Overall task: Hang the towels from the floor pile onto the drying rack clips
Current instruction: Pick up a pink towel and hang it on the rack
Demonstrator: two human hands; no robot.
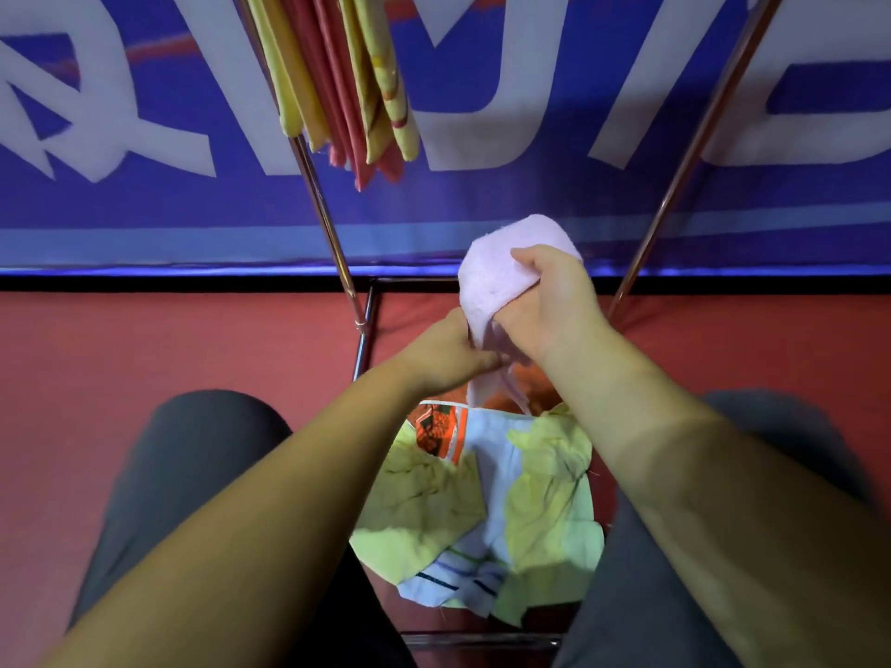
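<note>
A pale pink towel [501, 267] is held up above the floor pile [487, 503] between my knees. My right hand [554, 306] grips its upper part in a fist. My left hand [448, 354] pinches its lower edge just left of that. The pile holds yellow-green, light blue striped and orange patterned towels. Several yellow and pink towels [347, 84] hang from the top of the drying rack; the clips themselves are out of view.
Two slanted copper-coloured rack legs [328, 224] [684, 166] frame the hands, joined by low metal bars [366, 330]. A blue banner with large white letters [144, 137] lies beyond on the red floor [144, 349]. My knees in dark trousers [183, 474] flank the pile.
</note>
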